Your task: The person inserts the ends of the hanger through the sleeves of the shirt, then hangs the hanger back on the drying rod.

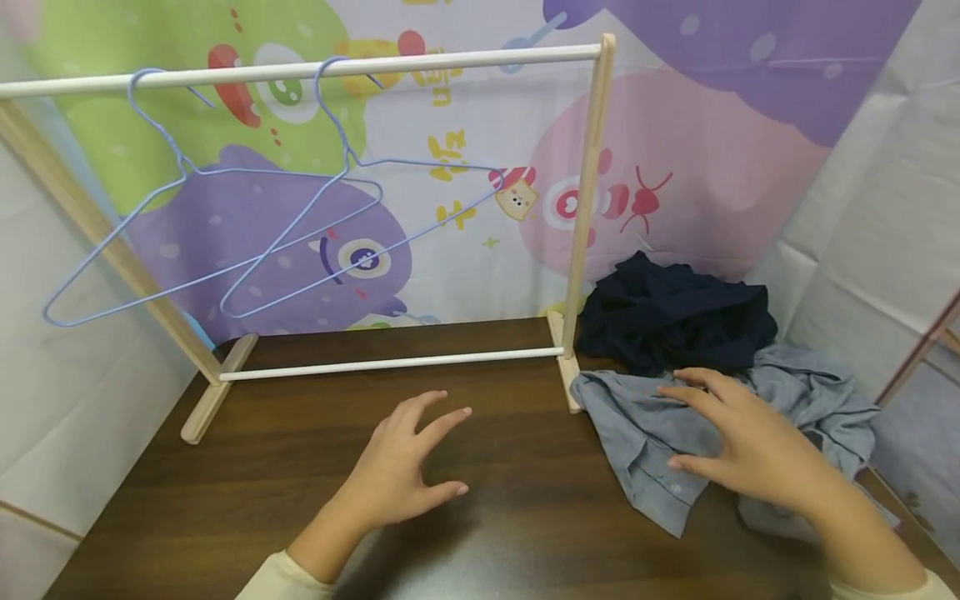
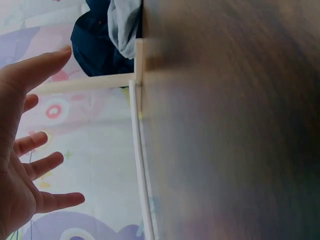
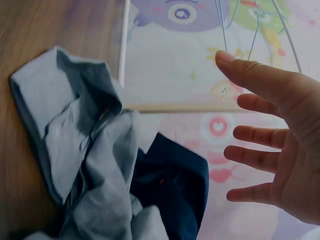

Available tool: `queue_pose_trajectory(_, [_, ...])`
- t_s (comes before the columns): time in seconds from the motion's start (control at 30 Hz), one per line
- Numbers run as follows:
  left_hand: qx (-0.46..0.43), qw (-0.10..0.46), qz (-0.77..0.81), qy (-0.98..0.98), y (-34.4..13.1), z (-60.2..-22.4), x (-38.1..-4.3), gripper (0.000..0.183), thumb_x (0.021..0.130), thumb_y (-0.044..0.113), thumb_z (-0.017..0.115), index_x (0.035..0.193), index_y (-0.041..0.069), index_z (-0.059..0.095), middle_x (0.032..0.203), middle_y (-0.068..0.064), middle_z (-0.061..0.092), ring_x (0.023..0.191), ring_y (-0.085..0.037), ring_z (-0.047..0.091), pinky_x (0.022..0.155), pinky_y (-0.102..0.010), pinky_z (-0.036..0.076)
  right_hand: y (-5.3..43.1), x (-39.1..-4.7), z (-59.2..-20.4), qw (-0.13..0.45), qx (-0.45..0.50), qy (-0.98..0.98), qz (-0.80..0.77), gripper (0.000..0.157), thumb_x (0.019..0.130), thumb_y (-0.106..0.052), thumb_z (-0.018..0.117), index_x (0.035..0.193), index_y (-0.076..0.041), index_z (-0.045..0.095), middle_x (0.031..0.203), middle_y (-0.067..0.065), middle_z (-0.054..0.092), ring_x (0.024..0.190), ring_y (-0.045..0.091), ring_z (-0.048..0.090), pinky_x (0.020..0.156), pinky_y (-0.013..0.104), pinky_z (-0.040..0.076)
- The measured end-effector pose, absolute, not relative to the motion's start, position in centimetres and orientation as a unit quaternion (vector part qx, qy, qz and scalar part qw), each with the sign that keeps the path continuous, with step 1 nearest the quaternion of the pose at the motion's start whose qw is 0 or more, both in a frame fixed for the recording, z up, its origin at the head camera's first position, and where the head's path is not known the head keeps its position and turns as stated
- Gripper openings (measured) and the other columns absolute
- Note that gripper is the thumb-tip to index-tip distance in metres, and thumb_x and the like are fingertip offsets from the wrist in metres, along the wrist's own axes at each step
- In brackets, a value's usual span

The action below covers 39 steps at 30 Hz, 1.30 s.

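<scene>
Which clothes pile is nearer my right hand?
The grey pile; your right hand overlaps it in the head view, while the navy pile lies farther back.

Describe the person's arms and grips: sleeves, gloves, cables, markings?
Left grip and right grip: bare human hands, five digits each, no gloves or rings visible. Cream sleeves, plain where they show. No cables or markings visible.

Cartoon-print backdrop (image 1: pixel 465 258) behind brown table (image 1: pixel 517 467)

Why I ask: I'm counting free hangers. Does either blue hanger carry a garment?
No, in the head view both blue hangers hang bare from the white rail.
</scene>
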<state>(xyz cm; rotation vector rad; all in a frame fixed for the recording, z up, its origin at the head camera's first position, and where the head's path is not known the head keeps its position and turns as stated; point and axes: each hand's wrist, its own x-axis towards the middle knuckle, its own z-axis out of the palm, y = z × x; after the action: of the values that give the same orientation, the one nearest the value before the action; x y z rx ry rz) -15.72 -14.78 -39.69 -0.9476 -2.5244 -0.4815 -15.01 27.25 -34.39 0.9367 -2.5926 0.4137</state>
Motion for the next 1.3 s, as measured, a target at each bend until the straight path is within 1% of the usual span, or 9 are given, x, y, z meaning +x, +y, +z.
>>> queue_pose_trajectory(0.1, [-0.346,0.201,-0.181,-0.899,-14.4,-39.9,-15.8,0.083,0.067,0.047,0.085,0.139,0.023,0.052,0.143,-0.013,0.041,0.127,-0.034,0.044,0.087,-0.061,0.045,28.1,-15.0,-34.7,0.189,0.324,-0.916,0.143,0.077,0.063,-0.03,0.092,0.13,-0.014,0.058,0.128,0.014,0.05,0.109,0.035,0.053,0.078,0.052,0.049])
queue_pose_trajectory(0.3, [-0.368,0.216,-0.194,-0.883,-13.4,-40.2,-16.3,0.078,0.066,0.043,0.087,0.134,0.017,0.057,0.135,-0.011,0.049,0.121,-0.031,0.05,0.09,-0.055,0.046,29.6,-15.2,-35.1,0.213,0.31,-0.915,0.144,0.077,0.059,-0.025,0.093,0.127,-0.01,0.06,0.128,0.016,0.051,0.108,0.037,0.054,0.074,0.052,0.049])
queue_pose_trajectory(0.47, [-0.387,0.215,-0.2,-0.874,-12.4,-40.4,-16.8,0.074,0.067,0.041,0.087,0.131,0.015,0.059,0.131,-0.01,0.052,0.119,-0.028,0.052,0.095,-0.05,0.045,30.6,-15.2,-35.3,0.215,0.297,-0.916,0.16,0.076,0.059,-0.024,0.093,0.127,-0.009,0.061,0.129,0.017,0.051,0.109,0.039,0.053,0.076,0.055,0.048])
queue_pose_trajectory(0.67, [-0.399,0.218,-0.21,-0.865,-11.3,-40.7,-17.3,0.065,0.067,0.039,0.087,0.123,0.014,0.064,0.129,-0.01,0.054,0.119,-0.028,0.051,0.096,-0.051,0.044,31.8,-15.4,-35.9,0.235,0.289,-0.914,0.159,0.072,0.055,-0.019,0.094,0.12,-0.004,0.064,0.123,0.017,0.055,0.105,0.039,0.056,0.077,0.052,0.046])
queue_pose_trajectory(0.97, [-0.408,0.214,-0.201,-0.865,-9.5,-40.5,-17.9,0.061,0.069,0.037,0.087,0.121,0.014,0.065,0.131,-0.01,0.052,0.121,-0.027,0.049,0.097,-0.045,0.045,34.1,-16.0,-36.6,0.242,0.253,-0.922,0.164,0.066,0.054,-0.016,0.094,0.111,-0.001,0.067,0.12,0.023,0.055,0.105,0.046,0.053,0.079,0.059,0.042])
queue_pose_trajectory(1.1, [-0.416,0.207,-0.189,-0.865,-8.5,-40.1,-18.0,0.062,0.07,0.037,0.086,0.122,0.014,0.064,0.133,-0.011,0.051,0.122,-0.028,0.049,0.097,-0.044,0.045,35.2,-15.9,-36.7,0.237,0.224,-0.932,0.159,0.065,0.055,-0.017,0.094,0.112,-0.001,0.066,0.12,0.026,0.054,0.104,0.048,0.051,0.079,0.062,0.041])
queue_pose_trajectory(1.3, [-0.423,0.181,-0.172,-0.871,-6.9,-40.0,-18.5,0.062,0.071,0.036,0.086,0.125,0.015,0.063,0.135,-0.012,0.05,0.124,-0.029,0.048,0.097,-0.043,0.046,36.7,-15.7,-36.8,0.218,0.181,-0.948,0.144,0.067,0.058,-0.021,0.093,0.113,0.002,0.064,0.121,0.029,0.052,0.101,0.052,0.051,0.076,0.064,0.041])
